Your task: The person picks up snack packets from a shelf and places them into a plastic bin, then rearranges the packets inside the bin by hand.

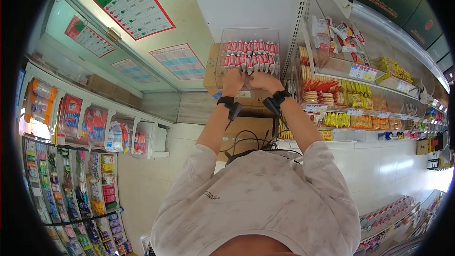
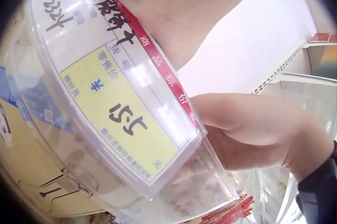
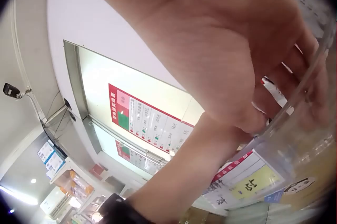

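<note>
A clear plastic bin [image 1: 275, 32] holds rows of small red-and-white wrapped packets [image 1: 244, 60]. Both hands reach over its front wall, side by side. The left hand [image 1: 232, 83] is at the bin's left front, its fingertips hidden among the packets. Close to it on the right, the right hand [image 1: 264, 82] has its fingers bent down inside the bin. In the right wrist view a wrapped packet [image 3: 275, 92] shows between the right hand's thumb and fingers. On the front wall sits a yellow-and-white price tag [image 2: 124, 121] reading 15.5.
Under the bin is a cardboard box [image 1: 211, 78]. Shelves of packaged snacks [image 1: 332, 90] stand on the right, close to the right arm. A white counter with bagged goods [image 1: 97, 125] runs along the left. Black cables [image 1: 246, 140] hang in front of the body.
</note>
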Available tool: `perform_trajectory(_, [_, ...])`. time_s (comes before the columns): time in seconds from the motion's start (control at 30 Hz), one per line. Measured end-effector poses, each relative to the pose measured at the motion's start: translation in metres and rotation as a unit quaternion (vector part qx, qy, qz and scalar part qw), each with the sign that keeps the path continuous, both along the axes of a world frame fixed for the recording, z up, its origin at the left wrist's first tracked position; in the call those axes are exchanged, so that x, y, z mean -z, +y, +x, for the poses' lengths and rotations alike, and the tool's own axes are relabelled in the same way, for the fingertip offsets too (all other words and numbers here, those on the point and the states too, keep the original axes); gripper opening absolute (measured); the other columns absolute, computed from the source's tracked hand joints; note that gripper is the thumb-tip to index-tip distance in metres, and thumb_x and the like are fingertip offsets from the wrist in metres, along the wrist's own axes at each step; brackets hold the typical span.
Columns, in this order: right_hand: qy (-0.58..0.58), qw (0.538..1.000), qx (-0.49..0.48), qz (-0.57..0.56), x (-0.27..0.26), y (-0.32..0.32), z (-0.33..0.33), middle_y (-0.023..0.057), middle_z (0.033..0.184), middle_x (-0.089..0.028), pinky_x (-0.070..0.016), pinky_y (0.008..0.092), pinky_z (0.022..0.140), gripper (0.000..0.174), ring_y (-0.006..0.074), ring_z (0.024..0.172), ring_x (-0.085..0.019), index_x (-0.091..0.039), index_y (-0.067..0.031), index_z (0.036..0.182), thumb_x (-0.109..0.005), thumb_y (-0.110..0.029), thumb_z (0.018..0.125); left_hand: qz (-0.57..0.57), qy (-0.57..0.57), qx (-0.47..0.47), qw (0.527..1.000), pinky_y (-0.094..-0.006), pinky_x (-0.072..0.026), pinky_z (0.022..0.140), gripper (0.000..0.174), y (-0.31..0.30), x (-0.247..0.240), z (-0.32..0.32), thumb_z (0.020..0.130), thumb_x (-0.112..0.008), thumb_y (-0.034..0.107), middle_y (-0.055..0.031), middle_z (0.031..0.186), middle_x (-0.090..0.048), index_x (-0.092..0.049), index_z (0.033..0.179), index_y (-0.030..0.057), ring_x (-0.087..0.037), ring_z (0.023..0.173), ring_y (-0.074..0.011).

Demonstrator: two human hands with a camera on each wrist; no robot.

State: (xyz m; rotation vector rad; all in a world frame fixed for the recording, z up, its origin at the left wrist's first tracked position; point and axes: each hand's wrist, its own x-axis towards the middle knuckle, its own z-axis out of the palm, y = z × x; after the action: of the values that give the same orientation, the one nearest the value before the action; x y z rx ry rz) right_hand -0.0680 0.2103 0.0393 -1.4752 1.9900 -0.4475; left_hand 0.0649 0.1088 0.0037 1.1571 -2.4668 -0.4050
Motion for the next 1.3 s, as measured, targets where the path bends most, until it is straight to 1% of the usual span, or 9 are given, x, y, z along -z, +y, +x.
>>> perform_trajectory(0.13, [0.051,0.998,-0.025,-0.03,0.013,0.006,0.004,0.0231,0.104,-0.072,-0.0531,0.0488,0.088,0.038,0.0419,0.1,-0.068,-0.074,-0.0046,0.103,-0.056,-0.034,0.087,0.0,0.024,0.022,0.999,-0.0523,-0.0543,0.079,0.027,-0.001,0.003,-0.001,0.088,-0.061,0.028,-0.02,0.093,-0.07,-0.069,0.097,0.0038,-0.068,0.091,-0.0405])
perform_trajectory(0.27, [0.035,0.996,0.007,-0.087,0.013,0.025,0.012,0.0215,0.102,-0.072,-0.0528,0.0507,0.085,0.04,0.0435,0.096,-0.067,-0.072,-0.0031,0.102,-0.054,-0.038,0.092,0.092,-0.027,0.097,0.991,-0.0506,-0.0521,0.08,0.027,-0.001,-0.008,0.001,0.086,-0.064,0.026,-0.0217,0.096,-0.07,-0.071,0.098,0.0037,-0.065,0.093,-0.0432])
perform_trajectory(0.37, [0.015,0.994,0.03,-0.107,0.023,0.032,0.013,0.0209,0.1,-0.072,-0.0529,0.0511,0.086,0.039,0.0438,0.096,-0.066,-0.071,-0.0029,0.101,-0.054,-0.037,0.092,-0.001,0.119,0.147,0.982,-0.0506,-0.0523,0.08,0.028,-0.003,0.011,-0.001,0.086,-0.065,0.024,-0.0234,0.096,-0.069,-0.07,0.101,0.002,-0.065,0.093,-0.0432])
perform_trajectory(0.57, [0.025,0.995,0.051,-0.077,0.037,0.033,0.019,0.0199,0.098,-0.072,-0.054,0.0513,0.084,0.035,0.0418,0.095,-0.067,-0.072,-0.0052,0.1,-0.055,-0.035,0.092,0.074,-0.036,0.044,0.996,-0.0519,-0.0534,0.084,0.026,0.007,0.003,0.007,0.086,-0.063,0.018,-0.0241,0.104,-0.067,-0.066,0.102,-0.0024,-0.065,0.096,-0.0439])
perform_trajectory(0.67, [0.03,0.993,0.076,-0.087,0.035,0.04,0.028,0.0202,0.098,-0.072,-0.0542,0.0522,0.086,0.035,0.0413,0.096,-0.068,-0.073,-0.0072,0.096,-0.055,-0.036,0.091,-0.063,0.079,-0.001,0.995,-0.0521,-0.0539,0.081,0.022,0.016,0.016,0.012,0.086,-0.063,0.018,-0.0226,0.098,-0.067,-0.067,0.096,-0.0007,-0.065,0.093,-0.0429])
perform_trajectory(0.77, [0.044,0.991,0.077,-0.102,0.034,0.047,0.036,0.0201,0.095,-0.072,-0.0548,0.0518,0.083,0.033,0.0405,0.092,-0.069,-0.074,-0.0073,0.095,-0.056,-0.035,0.092,-0.087,0.075,-0.01,0.993,-0.0516,-0.0544,0.079,0.018,0.028,0.015,0.018,0.086,-0.063,0.018,-0.0199,0.095,-0.067,-0.066,0.09,0.0004,-0.065,0.093,-0.0414])
perform_trajectory(1.03, [0.114,0.971,0.084,-0.192,0.031,0.053,0.042,0.0208,0.08,-0.07,-0.056,0.0521,0.071,0.031,0.0423,0.077,-0.068,-0.07,-0.005,0.079,-0.057,-0.03,0.093,-0.032,0.082,0.102,0.991,-0.0494,-0.0529,0.079,0.021,0.027,0.003,0.018,0.087,-0.066,0.018,-0.0194,0.102,-0.068,-0.067,0.099,0.0011,-0.065,0.093,-0.0424])
perform_trajectory(1.17, [0.118,0.969,0.077,-0.202,0.031,0.046,0.035,0.0215,0.08,-0.069,-0.0555,0.0529,0.07,0.031,0.0425,0.077,-0.067,-0.071,-0.0048,0.081,-0.057,-0.029,0.093,-0.086,0.165,0.117,0.976,-0.0492,-0.0525,0.077,0.02,0.025,-0.005,0.009,0.088,-0.066,0.017,-0.0193,0.102,-0.067,-0.066,0.1,0.0012,-0.064,0.092,-0.0422])
perform_trajectory(1.3, [0.104,0.971,0.08,-0.199,0.022,0.046,0.032,0.0208,0.081,-0.069,-0.055,0.0536,0.073,0.031,0.0426,0.08,-0.067,-0.071,-0.0042,0.083,-0.056,-0.029,0.093,-0.047,0.1,0.134,0.985,-0.0488,-0.0526,0.076,0.019,0.024,-0.014,0.006,0.09,-0.063,0.018,-0.0177,0.098,-0.066,-0.065,0.102,0.0033,-0.064,0.09,-0.0403])
